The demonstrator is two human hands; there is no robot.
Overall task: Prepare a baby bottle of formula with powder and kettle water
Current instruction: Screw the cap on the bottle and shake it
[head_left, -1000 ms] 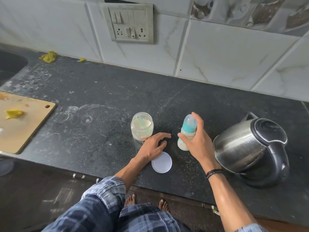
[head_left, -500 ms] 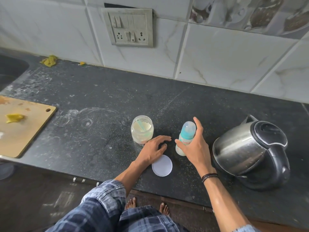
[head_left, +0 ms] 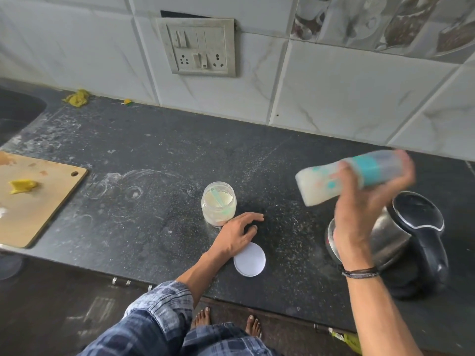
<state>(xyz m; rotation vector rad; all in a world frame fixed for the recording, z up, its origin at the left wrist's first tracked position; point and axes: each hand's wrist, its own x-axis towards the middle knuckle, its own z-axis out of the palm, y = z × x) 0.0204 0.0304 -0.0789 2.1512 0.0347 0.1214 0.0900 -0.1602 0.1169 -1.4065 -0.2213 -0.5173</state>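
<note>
Shake time by the looks, so squeeze firm with right hand (head_left: 359, 214) fingers (head_left: 404, 170) curled round the bottle (head_left: 321, 182), sideways in the air over the kettle (head_left: 411, 227) at right, with left hand (head_left: 236, 235) loose on the tabletop (head_left: 154, 201) by the jar (head_left: 218, 204).

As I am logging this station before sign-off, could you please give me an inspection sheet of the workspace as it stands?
Surface: dark stone countertop, with white powdery smears.
Job's things: baby bottle capped, lifted, tipped near level, motion-blurred, whitish contents; powder jar open, scoop inside; white lid flat on the counter; kettle with lid down.
Clutter: wooden cutting board with a yellow scrap; yellow bits by the wall.
Hands: right hand grips the bottle; left hand rests on the counter beside the jar, fingers relaxed.
Cables: nothing seen.
Surroundings: tiled wall, switch panel, sink at left.
</note>
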